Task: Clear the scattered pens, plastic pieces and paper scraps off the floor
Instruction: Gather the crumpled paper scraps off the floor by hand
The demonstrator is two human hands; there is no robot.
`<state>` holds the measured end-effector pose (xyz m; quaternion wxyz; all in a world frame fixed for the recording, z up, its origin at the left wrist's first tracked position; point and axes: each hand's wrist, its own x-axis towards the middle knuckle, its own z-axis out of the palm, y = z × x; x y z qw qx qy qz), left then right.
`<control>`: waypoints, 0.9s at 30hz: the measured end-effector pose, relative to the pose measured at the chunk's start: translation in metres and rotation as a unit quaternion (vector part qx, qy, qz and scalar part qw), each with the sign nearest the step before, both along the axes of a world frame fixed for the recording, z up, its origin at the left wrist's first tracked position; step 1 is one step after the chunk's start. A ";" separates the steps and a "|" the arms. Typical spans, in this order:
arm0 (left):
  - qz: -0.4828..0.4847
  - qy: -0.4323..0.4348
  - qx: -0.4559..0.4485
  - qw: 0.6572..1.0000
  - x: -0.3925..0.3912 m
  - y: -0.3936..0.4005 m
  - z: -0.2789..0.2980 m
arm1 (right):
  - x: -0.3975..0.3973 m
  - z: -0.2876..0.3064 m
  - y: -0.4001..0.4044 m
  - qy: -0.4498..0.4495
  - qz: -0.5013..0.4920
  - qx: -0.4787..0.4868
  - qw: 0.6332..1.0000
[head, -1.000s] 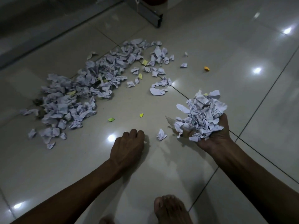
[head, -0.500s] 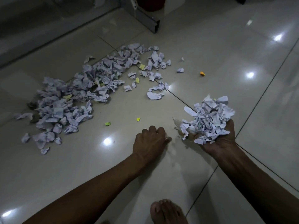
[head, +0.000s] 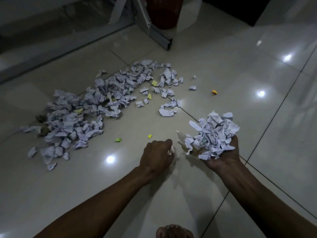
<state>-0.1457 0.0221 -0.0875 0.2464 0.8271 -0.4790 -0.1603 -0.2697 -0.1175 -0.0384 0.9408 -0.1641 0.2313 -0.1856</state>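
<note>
Left hand (head: 157,156) is low over the floor (head: 214,69), fingers curled round a small white scrap (head: 170,150). Right hand (head: 223,158) is palm up w/ a big bunch of paper scraps (head: 212,134) cupped in it. Lots more scraps (head: 89,115) lie on the floor, far left & ahead.

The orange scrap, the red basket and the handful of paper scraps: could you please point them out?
orange scrap (head: 214,92), head view, its middle.
red basket (head: 163,11), head view, its front wall.
handful of paper scraps (head: 214,133), head view, middle of the heap.
</note>
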 end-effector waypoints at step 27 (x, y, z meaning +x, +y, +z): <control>0.287 0.615 -0.291 0.674 0.150 -0.057 0.263 | 0.132 0.199 -0.019 -0.021 -0.031 -0.092 0.995</control>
